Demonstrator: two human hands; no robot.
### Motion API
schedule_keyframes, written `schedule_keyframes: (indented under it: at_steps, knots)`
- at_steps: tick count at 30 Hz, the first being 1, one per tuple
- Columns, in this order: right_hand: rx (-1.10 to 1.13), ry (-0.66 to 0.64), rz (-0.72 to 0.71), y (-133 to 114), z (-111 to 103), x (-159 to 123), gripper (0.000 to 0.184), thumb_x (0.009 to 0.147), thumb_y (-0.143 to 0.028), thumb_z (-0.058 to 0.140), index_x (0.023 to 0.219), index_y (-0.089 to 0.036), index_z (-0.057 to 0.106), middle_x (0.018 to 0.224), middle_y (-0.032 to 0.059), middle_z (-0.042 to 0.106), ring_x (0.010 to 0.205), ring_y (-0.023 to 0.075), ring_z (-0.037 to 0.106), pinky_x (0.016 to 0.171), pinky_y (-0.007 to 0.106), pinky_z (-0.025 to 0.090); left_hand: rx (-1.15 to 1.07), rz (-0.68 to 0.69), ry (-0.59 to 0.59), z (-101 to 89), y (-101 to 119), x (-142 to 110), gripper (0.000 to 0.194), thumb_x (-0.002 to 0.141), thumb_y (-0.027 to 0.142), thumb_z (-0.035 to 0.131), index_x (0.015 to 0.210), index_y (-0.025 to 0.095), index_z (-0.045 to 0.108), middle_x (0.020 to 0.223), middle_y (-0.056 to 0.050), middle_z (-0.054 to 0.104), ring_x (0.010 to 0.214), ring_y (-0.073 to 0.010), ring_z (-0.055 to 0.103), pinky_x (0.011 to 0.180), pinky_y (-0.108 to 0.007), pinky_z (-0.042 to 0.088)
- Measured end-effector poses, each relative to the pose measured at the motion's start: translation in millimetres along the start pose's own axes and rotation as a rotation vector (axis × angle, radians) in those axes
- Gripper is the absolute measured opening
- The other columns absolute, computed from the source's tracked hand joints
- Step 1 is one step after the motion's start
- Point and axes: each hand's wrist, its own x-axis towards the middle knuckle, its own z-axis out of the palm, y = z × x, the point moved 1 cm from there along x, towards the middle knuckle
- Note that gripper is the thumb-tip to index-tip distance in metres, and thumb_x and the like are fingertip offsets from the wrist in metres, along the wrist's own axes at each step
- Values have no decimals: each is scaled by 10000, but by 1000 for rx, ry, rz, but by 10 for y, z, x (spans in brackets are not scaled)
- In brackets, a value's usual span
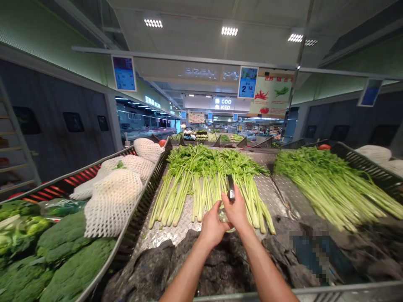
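Note:
Both my hands meet over the near edge of a metal display tray (176,228) covered with bunches of green celery stalks (201,180). My right hand (235,209) is closed on a small dark knife (231,188) whose blade points up and away. My left hand (212,228) is curled round a pale celery stalk end (224,216) just below the right hand. The stalk end is mostly hidden by my fingers.
Dark grey cloth (220,264) covers the tray's front. Another celery pile (327,184) lies on the right tray. A black crate (141,201) at left holds broccoli (66,251) and foam-netted produce (113,201). Price signs hang overhead; more stalls stand farther back.

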Motion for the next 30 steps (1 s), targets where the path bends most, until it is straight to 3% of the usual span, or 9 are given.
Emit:
schedule_keyframes:
  at_steps: [15,30]
  knots:
    - [-19,6,61,82,-107,25,488,711,-392,409,1123,-130,416,868,85,576,749,189,538,670,311,411,-51,17,-41,122,36,49,723,515,235,643,1182,192,368,1143,-44,499,1041,-214,452,882,-280,343]
    - [-85,131,58,158,-302,78,400,667,-353,428,1000,-156,529,774,65,603,713,196,555,616,294,416,-86,3,-96,271,171,93,721,500,234,641,1173,189,388,1134,-46,509,1042,-223,453,878,-276,351]
